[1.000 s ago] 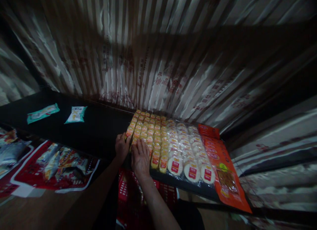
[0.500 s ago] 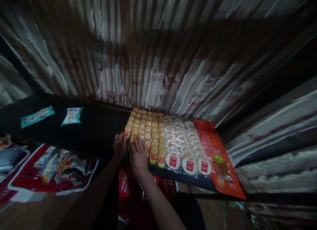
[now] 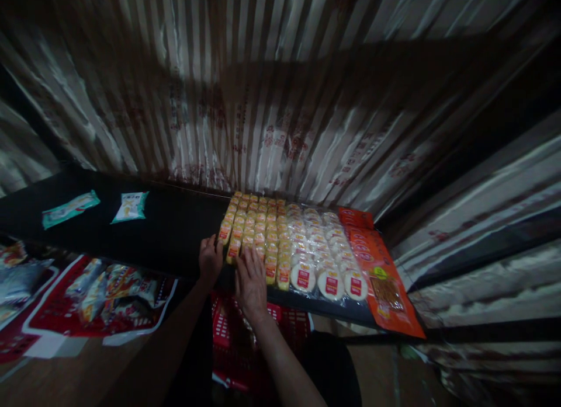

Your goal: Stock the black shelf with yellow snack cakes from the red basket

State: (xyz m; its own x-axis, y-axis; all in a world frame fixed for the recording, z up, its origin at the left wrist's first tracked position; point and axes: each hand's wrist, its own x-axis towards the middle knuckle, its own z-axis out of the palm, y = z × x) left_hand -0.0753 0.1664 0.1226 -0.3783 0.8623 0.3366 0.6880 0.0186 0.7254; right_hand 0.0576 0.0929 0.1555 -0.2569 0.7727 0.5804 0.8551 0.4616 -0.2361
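On a dark shelf (image 3: pixel 175 232) lie several rows of small yellow snack packs (image 3: pixel 256 229), then rows of round white packs with red labels (image 3: pixel 322 255). My left hand (image 3: pixel 210 260) rests at the front left corner of the yellow rows, fingers curled against the nearest packs. My right hand (image 3: pixel 250 278) lies flat on the front yellow packs, fingers stretched out. Orange packets (image 3: pixel 381 278) lie to the right of the white packs.
Two green-and-white packets (image 3: pixel 129 205) lie far left on the shelf. A red-and-white tray of wrapped snacks (image 3: pixel 100 296) sits below left. A red plastic basket (image 3: pixel 236 343) stands under my arms. Striped plastic sheeting (image 3: pixel 280 103) hangs behind the shelf.
Both hands stayed at the front of the yellow rows; the right hand slid slightly toward me and to the right. The camera view drifted a little.
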